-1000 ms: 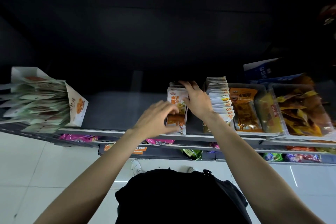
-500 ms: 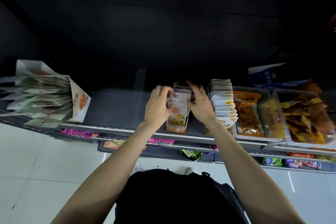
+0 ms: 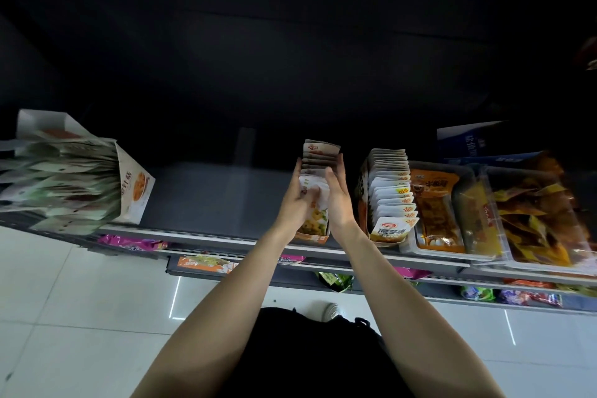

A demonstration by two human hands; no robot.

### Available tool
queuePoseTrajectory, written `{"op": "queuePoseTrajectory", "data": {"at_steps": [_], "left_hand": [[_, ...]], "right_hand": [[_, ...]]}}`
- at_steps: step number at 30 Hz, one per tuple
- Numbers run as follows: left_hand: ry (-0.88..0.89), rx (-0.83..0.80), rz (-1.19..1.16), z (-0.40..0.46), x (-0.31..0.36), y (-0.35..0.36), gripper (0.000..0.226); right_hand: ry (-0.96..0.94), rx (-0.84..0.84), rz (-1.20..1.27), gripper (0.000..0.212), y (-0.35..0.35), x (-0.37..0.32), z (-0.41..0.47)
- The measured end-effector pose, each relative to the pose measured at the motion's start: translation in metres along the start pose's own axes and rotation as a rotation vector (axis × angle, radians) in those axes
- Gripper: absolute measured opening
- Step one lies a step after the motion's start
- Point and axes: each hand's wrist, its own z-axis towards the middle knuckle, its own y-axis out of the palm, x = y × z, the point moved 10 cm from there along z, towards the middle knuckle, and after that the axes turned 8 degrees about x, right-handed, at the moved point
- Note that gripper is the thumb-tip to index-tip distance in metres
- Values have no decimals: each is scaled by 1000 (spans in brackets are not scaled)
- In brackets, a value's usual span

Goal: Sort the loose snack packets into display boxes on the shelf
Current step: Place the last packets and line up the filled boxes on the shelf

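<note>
Squaring up a row of snack packets [image 3: 318,160] inside a narrow display box [image 3: 312,234] is judged to be the step in hand. The box stands on the shelf [image 3: 206,194], its orange front lip at the shelf edge and its long axis running from that edge straight back into the dark. The packets are stacked on edge along that axis, the front one showing a yellow picture.

The row is flanked by both hands. The left hand [image 3: 295,200] is laid against the row's left side, fingers fairly straight and pointing back, with some fingertips apparently over the front packets; whether one is pinched cannot be told because of blur. The right hand [image 3: 336,194] is held flat and extended along the right side, touching or just beside the packets, nothing gripped. Both hands are equally near, one on each long side, so any next push is judged to act across the row's short axis or slide back along it.

Just beside, to the right, a second box of white packets [image 3: 392,194] is seen, then clear tubs of orange snacks [image 3: 434,207]. Well apart to the left, an open carton of green-white packets [image 3: 64,184] leans on the shelf.
</note>
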Motion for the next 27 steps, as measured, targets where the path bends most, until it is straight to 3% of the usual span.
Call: {"op": "queuePoseTrajectory", "data": {"at_steps": [5, 9, 13, 19, 23, 27], "left_hand": [[193, 151, 161, -6, 9, -13, 61], [301, 286, 407, -2, 17, -20, 51], [257, 255, 513, 6, 14, -19, 48], [213, 149, 454, 13, 15, -27, 60], [280, 91, 486, -1, 17, -23, 61], [308, 145, 436, -11, 16, -29, 51]], "right_hand": [[-104, 108, -112, 46, -1, -12, -3], [-203, 233, -423, 39, -14, -19, 10], [-183, 225, -584, 45, -18, -12, 32], [-278, 154, -457, 55, -24, -31, 27], [-434, 78, -716, 31, -17, -47, 33], [-553, 73, -1031, 31, -14, -58, 37]]}}
